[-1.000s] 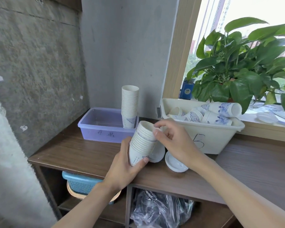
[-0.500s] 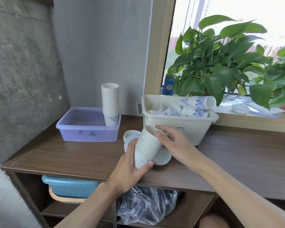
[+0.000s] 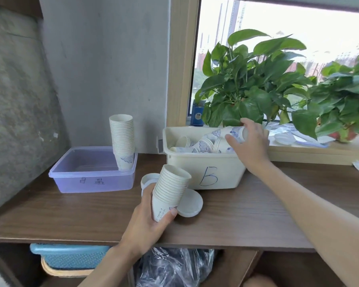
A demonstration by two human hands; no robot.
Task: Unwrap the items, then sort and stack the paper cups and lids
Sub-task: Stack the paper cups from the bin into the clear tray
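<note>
- Presently, the left hand (image 3: 147,222) clasps a tilted nested stack of white paper cups (image 3: 170,191) just above the dark brown wooden surface (image 3: 257,214), fingers wrapped round the lowest cup.
- Right hand (image 3: 250,142) reaches into the cream plastic bin marked "B" (image 3: 205,172); its grip closes round a white paper cup with blue print (image 3: 233,132) lying on its side on top of the loose cups there.
- Step in hand, as judged: collecting loose cups from the bin, one at a time, to add to the held stack.
- Next move would call for lifting the cup clear, turning it mouth-up and seating it squarely in the top of the held stack, which must be steadied against the push.
- Round white lids (image 3: 190,204) lie on the surface just beside the held stack, one partly behind it; these appear not yet sorted.
- Translucent lilac plastic tray (image 3: 91,177) stands at the left, with a tall upright cup stack (image 3: 122,141) in its right far corner.
- Room: grey concrete walls, a wood-framed window, leafy green potted plants (image 3: 251,83) on the sill behind the bin; a blue basket (image 3: 68,255) and crumpled clear plastic (image 3: 172,268) on the shelf below.
</note>
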